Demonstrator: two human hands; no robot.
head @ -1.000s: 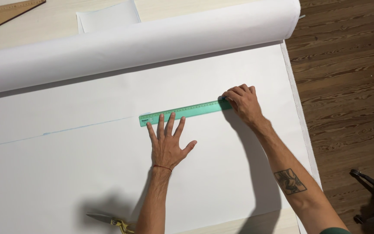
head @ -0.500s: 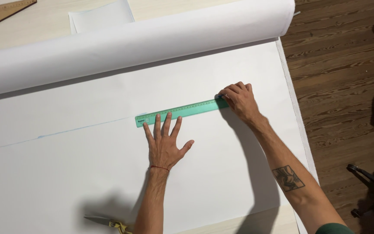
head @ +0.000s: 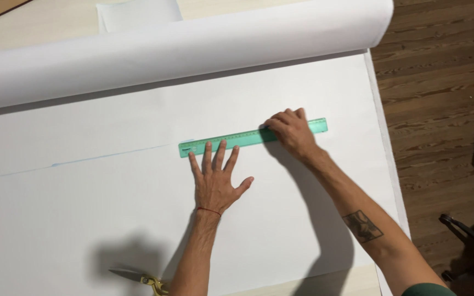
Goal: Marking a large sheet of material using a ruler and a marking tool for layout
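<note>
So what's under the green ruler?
The green ruler lies on white paper, along a faint blue line. Whether the line continues beneath it is hidden.

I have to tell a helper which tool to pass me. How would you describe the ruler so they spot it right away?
Start at the big white sheet unrolled from the roll along the far edge. Near its middle, both hands press down one long flat strip: the ruler, left hand fingertips near one end, right hand near the other. It is the only translucent green thing there.

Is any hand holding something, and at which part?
Both press the green ruler flat: left hand fingertips near its left end, right hand near its right end.
</note>
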